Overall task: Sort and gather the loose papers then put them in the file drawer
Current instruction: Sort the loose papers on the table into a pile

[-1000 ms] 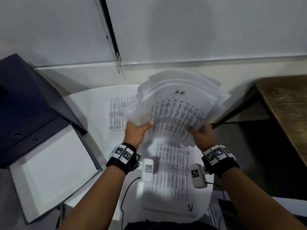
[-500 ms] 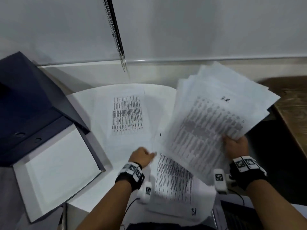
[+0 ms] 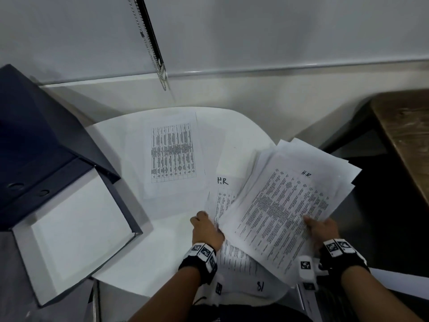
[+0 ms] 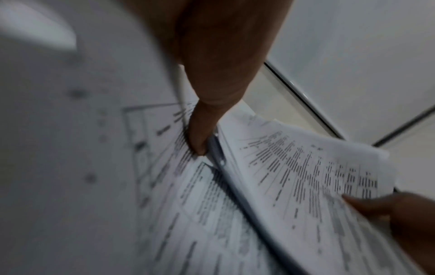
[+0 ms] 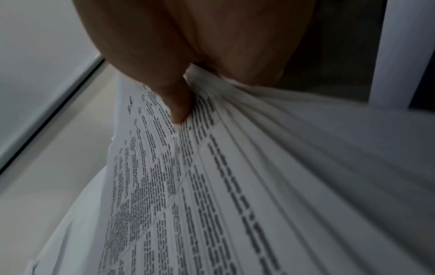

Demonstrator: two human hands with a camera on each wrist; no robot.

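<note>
My right hand grips a fanned stack of printed papers by its near corner, thumb on top; the top sheet is marked "H.R". The right wrist view shows that thumb pressed on the stack. My left hand pinches the near left edge of a single sheet marked "H.R" on the white table; its fingers are hidden under the paper. In the left wrist view the thumb lies on that sheet. A table-printed sheet lies flat farther back.
An open dark blue file box with white paper inside stands at the left, overlapping the table edge. Another printed sheet lies at the table's near edge. A wooden table is at the right. A blind chain hangs at the back.
Both hands held the stack a second ago. My left hand let go and dropped to the table, where an "H.R" sheet now lies. My right hand carried the stack rightward and lower.
</note>
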